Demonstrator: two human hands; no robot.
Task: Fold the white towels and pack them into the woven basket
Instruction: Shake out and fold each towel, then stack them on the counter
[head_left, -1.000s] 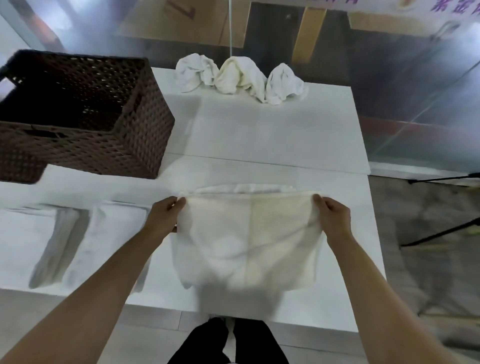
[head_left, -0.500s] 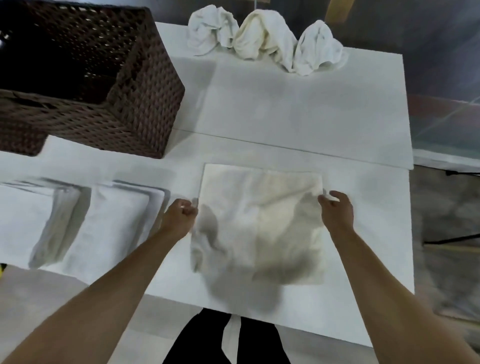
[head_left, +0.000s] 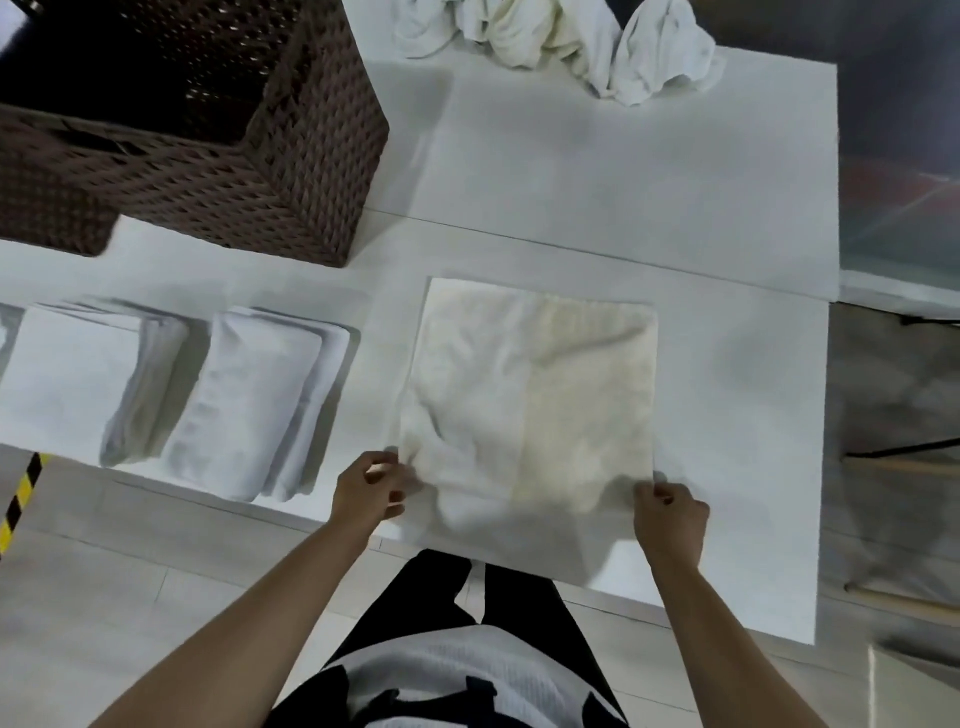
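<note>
Your cream towel (head_left: 530, 395) lies spread flat on the desk (head_left: 649, 182), nearly square, its sides roughly square to the desk's near edge and its near end reaching that edge. Your left hand (head_left: 366, 493) pinches its near-left corner; your right hand (head_left: 670, 522) pinches its near-right corner. Beyond the towel's far edge the desk is bare up to the crumpled towels (head_left: 566, 41) at the back. Left of the towel lie two folded towels (head_left: 254, 400), long axes running away from you. Farther back and left of the towel stands the woven basket (head_left: 311, 156); its inside is too dark to tell what it holds.
</note>
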